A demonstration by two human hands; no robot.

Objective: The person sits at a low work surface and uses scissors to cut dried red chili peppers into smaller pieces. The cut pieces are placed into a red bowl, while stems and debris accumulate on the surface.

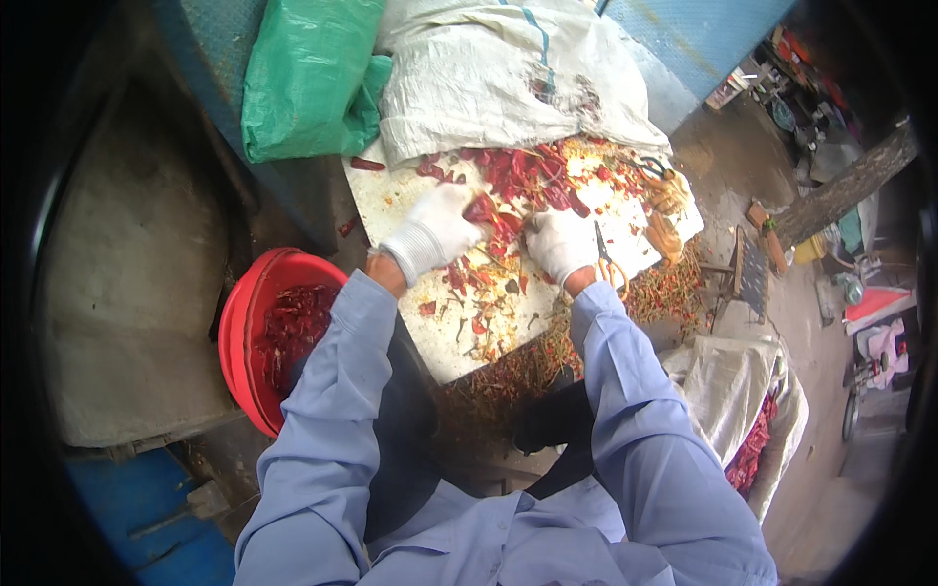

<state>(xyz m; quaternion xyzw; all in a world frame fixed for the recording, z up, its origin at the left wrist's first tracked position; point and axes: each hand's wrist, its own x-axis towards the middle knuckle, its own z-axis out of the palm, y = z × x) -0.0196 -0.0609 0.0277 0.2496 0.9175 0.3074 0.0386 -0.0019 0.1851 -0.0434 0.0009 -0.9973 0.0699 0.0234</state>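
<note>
My left hand, in a white knit glove, holds a dried red chili pepper at its fingertips. Close by on the right, my right hand wears the same kind of glove. Its fingers are curled towards the chilies, and whether they grip one is hidden. Against its outer side are scissors with orange handles, blades pointing away from me. Both hands are over a white board strewn with seeds, stems and chili pieces. A heap of dried red chilies lies just beyond them.
A white woven sack covers the board's far side, beside a green sack. Left stands a red basin holding chilies. Stems litter the ground. An open sack of chilies and a wooden post are on the right.
</note>
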